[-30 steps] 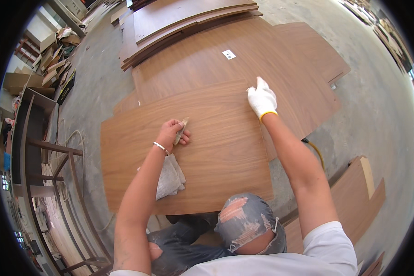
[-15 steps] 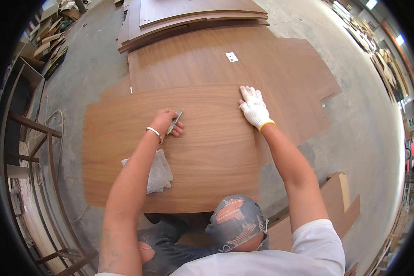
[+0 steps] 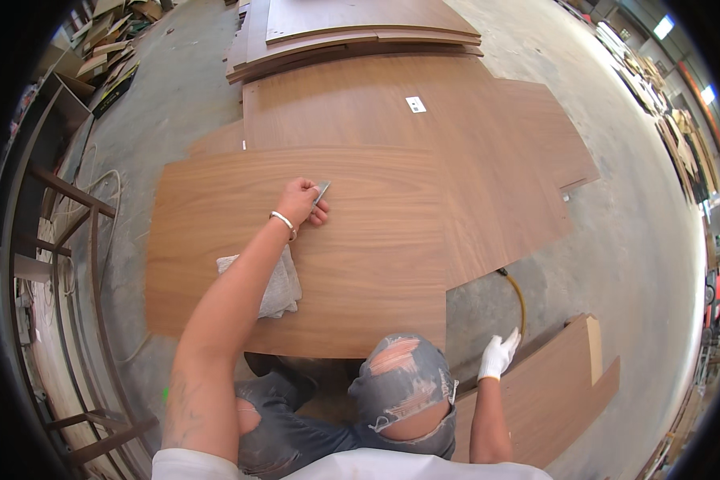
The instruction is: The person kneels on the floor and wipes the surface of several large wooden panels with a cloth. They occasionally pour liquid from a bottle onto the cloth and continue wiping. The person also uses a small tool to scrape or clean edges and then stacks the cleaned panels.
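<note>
Over the brown wood-grain panel (image 3: pixel 360 272), my left hand (image 3: pixel 302 200) grips a small grey flat blade (image 3: pixel 321 192) between thumb and fingers, its tip angled up to the right. A bracelet circles that wrist. Partly behind my left forearm, a folded whitish cloth (image 3: pixel 280 290) lies on the panel. My right hand (image 3: pixel 499 356), in a white knit glove, is low at the right, beyond the panel's edge. Its fingers stretch toward a yellow hose (image 3: pixel 520 302) and meet it in this view; whether they touch is unclear. The hose has a dark end near the larger panel beneath.
Further wood panels (image 3: pixel 488 160) lie beneath and beyond, with a stack of boards (image 3: pixel 360 36) at the far side. More boards (image 3: pixel 560 392) rest at the lower right. A dark metal frame (image 3: pixel 96 264) stands at left, and scrap pieces (image 3: pixel 108 48) are piled at far left.
My right hand has left the panel's far right corner and come down toward me, beside the yellow hose, which now shows. My left hand still holds the blade, slightly farther right in view.
</note>
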Motion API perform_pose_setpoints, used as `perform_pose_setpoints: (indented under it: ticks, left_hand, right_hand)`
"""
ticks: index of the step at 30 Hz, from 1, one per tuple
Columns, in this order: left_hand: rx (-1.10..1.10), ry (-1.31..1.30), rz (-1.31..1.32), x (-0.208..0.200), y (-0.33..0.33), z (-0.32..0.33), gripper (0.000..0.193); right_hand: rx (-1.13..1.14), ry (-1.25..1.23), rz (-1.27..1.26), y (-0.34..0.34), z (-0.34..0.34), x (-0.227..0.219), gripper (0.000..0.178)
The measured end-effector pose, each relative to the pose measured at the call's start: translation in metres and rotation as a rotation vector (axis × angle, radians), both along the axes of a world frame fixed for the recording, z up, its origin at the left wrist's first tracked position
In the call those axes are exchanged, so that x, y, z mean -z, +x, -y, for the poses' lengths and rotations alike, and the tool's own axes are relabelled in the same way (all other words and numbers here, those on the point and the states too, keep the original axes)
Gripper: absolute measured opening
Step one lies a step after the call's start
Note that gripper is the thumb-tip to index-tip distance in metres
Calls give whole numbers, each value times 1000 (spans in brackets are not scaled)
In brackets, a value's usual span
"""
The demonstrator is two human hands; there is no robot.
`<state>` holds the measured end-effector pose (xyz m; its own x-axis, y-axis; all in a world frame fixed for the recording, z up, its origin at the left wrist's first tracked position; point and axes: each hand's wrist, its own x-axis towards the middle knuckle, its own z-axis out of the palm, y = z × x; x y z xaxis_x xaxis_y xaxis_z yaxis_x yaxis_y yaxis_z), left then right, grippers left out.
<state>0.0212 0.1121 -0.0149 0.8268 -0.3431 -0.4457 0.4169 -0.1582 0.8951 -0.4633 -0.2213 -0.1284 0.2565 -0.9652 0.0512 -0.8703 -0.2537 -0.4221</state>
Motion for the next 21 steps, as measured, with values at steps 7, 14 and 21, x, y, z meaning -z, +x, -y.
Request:
perform_pose_setpoints:
  ticks: [7,14,21]
  left_hand:
    - [287,-97,-28,-13,-49,29,29]
    - [516,-167,19,-59,-143,102,20]
    - [472,-37,135,-62,-175,86,20]
  right_hand:
    - [-348,234,623,81,-90,-76,65]
    - [-796,532,802,170,-127,-162,60]
    - [-596,1002,812,175,-107,-145,44]
